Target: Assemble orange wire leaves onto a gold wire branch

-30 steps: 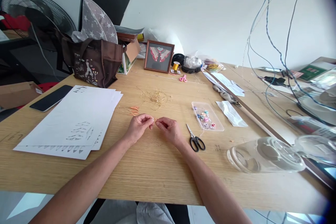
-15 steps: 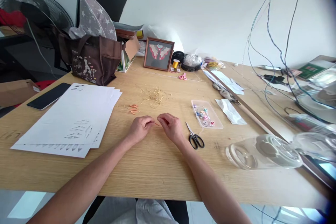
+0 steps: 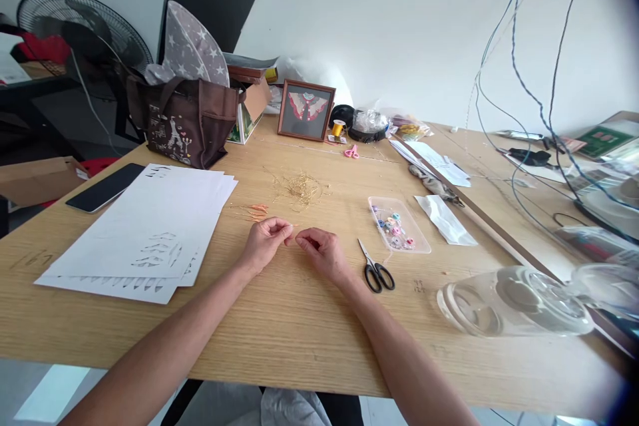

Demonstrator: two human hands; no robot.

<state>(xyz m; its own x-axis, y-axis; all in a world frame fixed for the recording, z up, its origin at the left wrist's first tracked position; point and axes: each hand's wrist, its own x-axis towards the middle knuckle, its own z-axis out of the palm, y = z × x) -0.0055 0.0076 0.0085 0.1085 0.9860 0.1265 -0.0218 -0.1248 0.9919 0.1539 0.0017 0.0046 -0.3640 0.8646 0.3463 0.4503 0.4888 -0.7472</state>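
My left hand (image 3: 267,239) is closed in a pinch, with the tip of a thin orange piece (image 3: 295,225) showing past its fingertips. Just to the right, my right hand (image 3: 322,249) has thumb and forefinger pressed together; anything between them is too small to make out. The two hands are close but apart, low over the wooden table (image 3: 279,333). Several orange thread-wrapped wires (image 3: 257,210) lie beyond the left hand. A loose tangle of gold wire (image 3: 301,188) is farther back. Right of my right hand lie black-handled scissors (image 3: 374,269).
A clear plastic box (image 3: 417,233) with small colourful spools sits at right, beside a white paper packet (image 3: 445,218). A transparent jar (image 3: 509,303) stands at near right. Paper sheets (image 3: 130,219) and a black tablet (image 3: 106,188) are left. A framed piece (image 3: 306,110) stands behind.
The whole view has shifted slightly. My fingertips are a little differently placed, and the orange piece now points up and away from the left fingertips instead of toward the right hand.
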